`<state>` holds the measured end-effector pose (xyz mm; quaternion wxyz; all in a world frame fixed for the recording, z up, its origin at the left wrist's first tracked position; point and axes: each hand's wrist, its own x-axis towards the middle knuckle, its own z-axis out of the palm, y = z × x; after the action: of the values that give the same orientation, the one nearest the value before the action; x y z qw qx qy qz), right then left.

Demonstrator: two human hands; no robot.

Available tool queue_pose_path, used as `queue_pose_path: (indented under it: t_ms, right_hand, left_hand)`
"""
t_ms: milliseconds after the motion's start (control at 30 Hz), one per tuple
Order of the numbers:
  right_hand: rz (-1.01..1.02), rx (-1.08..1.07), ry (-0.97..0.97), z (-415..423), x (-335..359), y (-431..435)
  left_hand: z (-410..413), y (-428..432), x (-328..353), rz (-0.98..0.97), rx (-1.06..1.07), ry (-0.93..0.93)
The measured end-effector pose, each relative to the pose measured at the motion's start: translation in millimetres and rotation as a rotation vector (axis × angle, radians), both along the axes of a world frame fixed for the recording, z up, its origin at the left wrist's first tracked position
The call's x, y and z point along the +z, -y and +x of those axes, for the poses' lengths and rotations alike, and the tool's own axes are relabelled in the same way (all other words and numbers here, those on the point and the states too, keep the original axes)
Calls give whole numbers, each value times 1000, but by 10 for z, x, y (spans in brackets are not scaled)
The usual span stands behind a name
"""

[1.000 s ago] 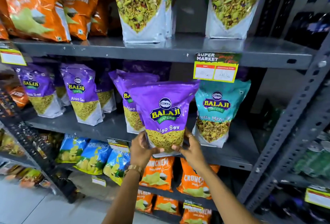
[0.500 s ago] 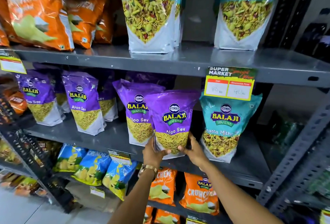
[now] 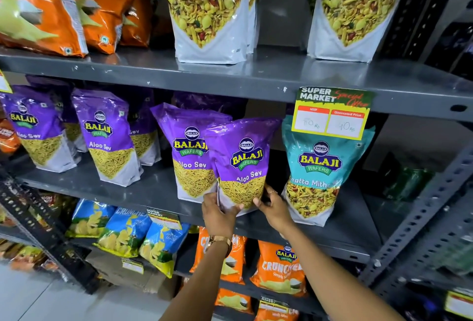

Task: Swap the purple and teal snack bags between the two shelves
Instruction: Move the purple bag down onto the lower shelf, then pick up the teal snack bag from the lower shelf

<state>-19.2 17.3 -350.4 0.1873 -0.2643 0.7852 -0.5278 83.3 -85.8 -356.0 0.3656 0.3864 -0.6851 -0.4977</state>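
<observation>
purple Aloo Sev bag [image 3: 240, 164] | upright, glossy | both hands at base

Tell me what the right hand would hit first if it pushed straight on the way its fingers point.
Probably the purple bag it already grips; the right hand points up and back into the shelf. Depth behind is unclear.

The glossy purple Aloo Sev snack bag [image 3: 242, 164], a second ago held up in the air in front of the grey metal middle shelf [image 3: 143, 190], now stands on that shelf, its base at the front edge. It overlaps the neighbouring purple bag [image 3: 186, 151] (partly covering that bag's label). The left hand [image 3: 218, 214] and right hand [image 3: 273, 205] have gone down with it, gripping its lower corners.
</observation>
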Motion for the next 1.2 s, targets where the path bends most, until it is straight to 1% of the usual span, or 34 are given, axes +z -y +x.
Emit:
queue_pose_path:
  t_ms: [100, 167, 200, 267, 333, 400, 467, 500, 567, 633, 667, 800, 933, 1100, 1200]
  right_hand:
    - [-98, -83, 12, 185, 52, -79]
    - [-179, -247, -37, 289, 45, -232]
    - [-236, -357, -74, 339, 49, -338]
    - [-338, -571, -181, 391, 68, -553]
    - [-363, -749, -263, 343, 89, -731]
    - [-308, -859, -264, 204, 149, -870]
    - [-236, -844, -147, 19, 224, -983]
    - [-201, -785, -98, -74, 244, -1028]
    - [-199, -621, -29, -255, 251, -1086]
    - [-225, -507, 59, -312, 256, -1129]
    - [-236, -503, 66, -313, 247, -1150]
    - [-278, -600, -15, -232, 161, -1251]
    - [-200, -669, -44, -174, 49, -1371]
    - [-158, -644, -74, -100, -44, -1560]
    - [-190, -622, -95, 56, -11, -1633]
  left_hand:
    - [45, -134, -56, -38, 96, 3]
    - [65, -304, -97, -85, 135, -33]
    - [77, -419, -120, -118, 93, -83]
    - [74, -643, -102, -153, -94, -162]
    - [-57, -768, -42, -138, -296, -118]
    - [-269, -809, 63, -76, -491, -41]
    - [-495, -822, 192, 1, -613, 14]
    - [-575, -837, 280, 18, -660, 34]
    - [-684, -861, 398, 18, -720, 39]
    - [-735, -905, 450, 6, -712, 48]
    - [-746, -919, 455, -5, -709, 58]
    - [-796, -963, 419, -35, -731, 100]
    - [-808, -1008, 355, -64, -719, 134]
    - [-662, -1068, 312, -64, -686, 143]
    - [-507, -1102, 304, -93, -664, 127]
